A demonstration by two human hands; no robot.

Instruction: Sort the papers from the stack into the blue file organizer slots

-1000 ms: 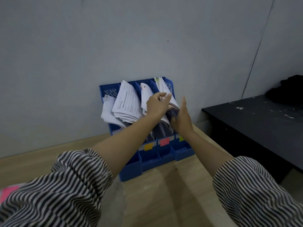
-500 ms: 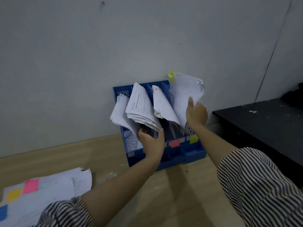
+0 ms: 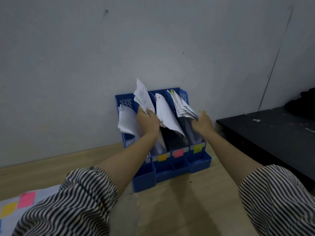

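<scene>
**Papers in organizer, both hands engaged**

Papers stand in the blue file organizer point(image 3: 199, 160), which sits on the wooden table point(image 3: 179, 210) against the wall point(image 3: 153, 40). The left hand point(image 3: 148, 120) grips a bundle of sheets point(image 3: 142, 97) in the second slot from the left, fingers curled round its edge. The right hand point(image 3: 202, 122) pinches the bundle point(image 3: 181, 106) in the rightmost slot. Between the two grips, one slot's sheets point(image 3: 166, 114) lean untouched. Left of the left hand's grip, another bundle point(image 3: 126, 121) sags outward. Coloured tabs point(image 3: 178, 153) mark the slot fronts below both hands.
</scene>
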